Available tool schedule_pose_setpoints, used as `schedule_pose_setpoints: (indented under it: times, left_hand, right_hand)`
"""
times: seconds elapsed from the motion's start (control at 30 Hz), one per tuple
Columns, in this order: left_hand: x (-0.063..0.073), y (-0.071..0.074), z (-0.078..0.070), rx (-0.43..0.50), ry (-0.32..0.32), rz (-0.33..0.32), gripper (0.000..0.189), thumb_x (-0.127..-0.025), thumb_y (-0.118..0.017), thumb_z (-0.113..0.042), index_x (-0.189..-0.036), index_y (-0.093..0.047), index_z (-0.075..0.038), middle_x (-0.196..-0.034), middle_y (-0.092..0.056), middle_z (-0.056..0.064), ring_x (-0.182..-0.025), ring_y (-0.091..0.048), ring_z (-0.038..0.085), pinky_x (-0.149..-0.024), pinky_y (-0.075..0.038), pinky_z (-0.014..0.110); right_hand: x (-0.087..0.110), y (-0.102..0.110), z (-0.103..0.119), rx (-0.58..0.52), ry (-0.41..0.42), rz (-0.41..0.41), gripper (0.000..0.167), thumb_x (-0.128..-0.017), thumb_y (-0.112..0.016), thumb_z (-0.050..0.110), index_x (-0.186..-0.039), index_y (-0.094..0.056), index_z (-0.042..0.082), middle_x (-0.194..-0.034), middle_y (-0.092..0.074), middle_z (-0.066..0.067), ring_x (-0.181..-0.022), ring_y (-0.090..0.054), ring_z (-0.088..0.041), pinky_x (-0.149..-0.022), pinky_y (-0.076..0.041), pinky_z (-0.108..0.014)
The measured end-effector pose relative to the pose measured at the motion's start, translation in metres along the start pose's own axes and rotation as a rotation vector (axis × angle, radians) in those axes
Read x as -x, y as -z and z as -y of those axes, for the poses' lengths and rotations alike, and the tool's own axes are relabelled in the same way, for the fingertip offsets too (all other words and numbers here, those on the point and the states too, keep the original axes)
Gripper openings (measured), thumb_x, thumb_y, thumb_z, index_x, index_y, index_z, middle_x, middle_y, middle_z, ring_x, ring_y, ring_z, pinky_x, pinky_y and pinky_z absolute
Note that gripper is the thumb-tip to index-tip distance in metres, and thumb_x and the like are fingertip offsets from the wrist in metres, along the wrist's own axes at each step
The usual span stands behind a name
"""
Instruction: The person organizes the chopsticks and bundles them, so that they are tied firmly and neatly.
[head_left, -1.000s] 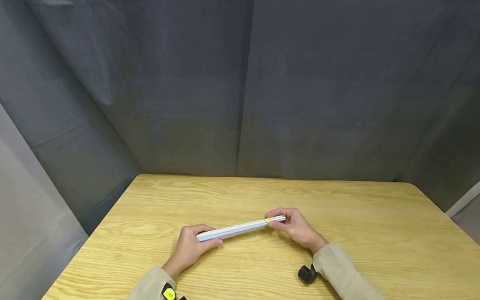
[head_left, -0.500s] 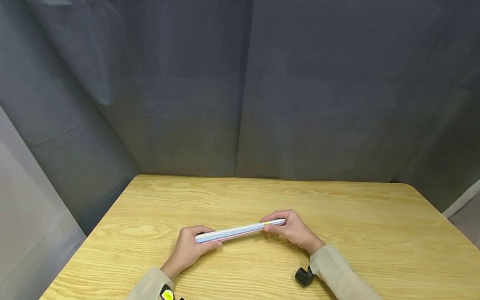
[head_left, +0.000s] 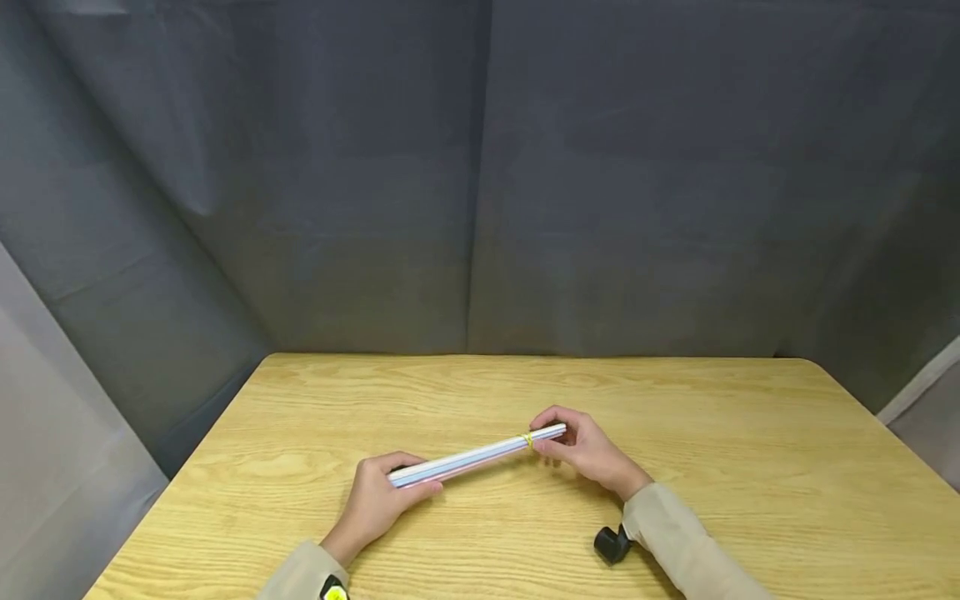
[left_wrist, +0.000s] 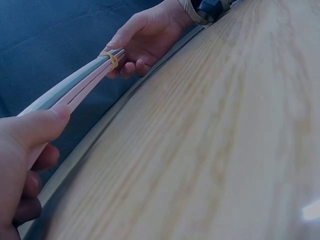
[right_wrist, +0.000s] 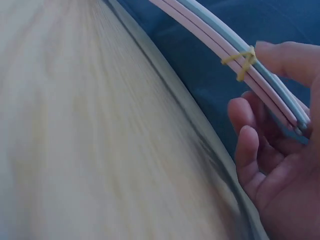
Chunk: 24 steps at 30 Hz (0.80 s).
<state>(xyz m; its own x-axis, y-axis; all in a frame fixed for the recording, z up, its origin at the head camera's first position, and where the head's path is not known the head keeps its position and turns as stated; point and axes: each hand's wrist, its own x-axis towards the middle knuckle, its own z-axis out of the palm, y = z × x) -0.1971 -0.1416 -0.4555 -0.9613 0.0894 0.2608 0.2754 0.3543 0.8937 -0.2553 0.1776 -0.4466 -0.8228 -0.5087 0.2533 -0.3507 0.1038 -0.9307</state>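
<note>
A bundle of slim tapered chopsticks (head_left: 472, 458) in white, light blue and pink is held off the table, its narrow end to the right. My left hand (head_left: 381, 497) grips the thick end, thumb along the near side. A yellow rubber band (right_wrist: 243, 62) is wound round the bundle near the narrow end. There my right hand (head_left: 588, 454) pinches the chopsticks, its thumb tip at the band. In the right wrist view the other fingers of that hand curl loosely beneath the tips. My left palm hides the thick ends.
The wood-grain table (head_left: 480, 392) lies under both hands. Behind it hangs a dark grey curtain (head_left: 360, 183), with a paler cloth (head_left: 60, 433) at the left. A black wrist camera (head_left: 612, 545) sticks out from the right sleeve.
The narrow end dips slightly, then rises again with my right hand. The right thumb and fingers shift about the rubber band. My left hand keeps its grip on the thick end.
</note>
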Motion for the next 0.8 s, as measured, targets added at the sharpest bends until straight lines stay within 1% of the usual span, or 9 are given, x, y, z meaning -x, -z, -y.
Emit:
schedule_pose_setpoints:
  times: [0.07,0.17,0.23,0.43,0.6,0.8]
  left_hand:
    - [-0.0004,0.0,-0.0005,0.004,0.004,0.001,0.029,-0.064,-0.09,-0.024,-0.087,-0.075,-0.016,-0.085,-0.074,0.0,-0.076,-0.065,0.008,-0.07,-0.051,0.021]
    - [-0.0011,0.0001,-0.0015,0.005,0.003,0.002,0.028,-0.064,-0.09,-0.023,-0.087,-0.076,-0.016,-0.086,-0.074,0.001,-0.077,-0.065,0.008,-0.071,-0.051,0.021]
    - [-0.0012,0.0004,-0.0019,0.002,0.0,0.004,0.029,-0.063,-0.091,-0.022,-0.087,-0.076,-0.015,-0.086,-0.074,0.002,-0.077,-0.065,0.008,-0.07,-0.051,0.022]
    - [-0.0014,0.0009,-0.0012,-0.003,-0.007,0.006,0.03,-0.061,-0.091,-0.023,-0.085,-0.076,-0.014,-0.084,-0.074,0.002,-0.074,-0.064,0.008,-0.068,-0.051,0.022]
    - [-0.0009,-0.0002,-0.0014,-0.002,-0.001,0.015,0.031,-0.061,-0.092,-0.023,-0.085,-0.076,-0.014,-0.083,-0.074,0.002,-0.074,-0.064,0.008,-0.068,-0.051,0.022]
    - [0.0011,-0.0001,-0.0021,0.018,0.003,0.012,0.031,-0.061,-0.092,-0.021,-0.085,-0.076,-0.011,-0.084,-0.074,0.004,-0.074,-0.065,0.008,-0.068,-0.052,0.022]
  right_hand:
    - [0.0004,0.0035,0.0005,0.02,-0.005,-0.016,0.02,-0.091,-0.065,0.008,-0.107,-0.061,-0.004,-0.092,-0.061,-0.011,-0.069,-0.057,-0.015,-0.061,-0.05,-0.028]
    - [0.0003,0.0067,0.0011,0.056,-0.017,-0.018,0.019,-0.091,-0.066,0.009,-0.105,-0.063,-0.004,-0.091,-0.063,-0.009,-0.069,-0.058,-0.015,-0.061,-0.05,-0.027]
    - [-0.0003,0.0072,0.0016,0.075,-0.019,0.001,0.019,-0.091,-0.067,0.009,-0.105,-0.064,-0.004,-0.091,-0.064,-0.011,-0.069,-0.059,-0.014,-0.062,-0.051,-0.026]
    - [-0.0016,0.0058,0.0041,0.106,0.01,0.05,0.018,-0.09,-0.068,0.009,-0.103,-0.067,-0.002,-0.093,-0.067,-0.019,-0.073,-0.063,-0.01,-0.065,-0.053,-0.024]
    - [0.0005,0.0055,0.0071,0.12,0.016,0.062,0.016,-0.09,-0.067,0.008,-0.102,-0.068,-0.002,-0.094,-0.068,-0.02,-0.075,-0.063,-0.007,-0.066,-0.053,-0.024]
    - [0.0008,0.0029,0.0087,0.124,0.012,0.057,0.018,-0.089,-0.069,0.011,-0.102,-0.068,-0.001,-0.095,-0.068,-0.019,-0.076,-0.063,-0.008,-0.066,-0.053,-0.026]
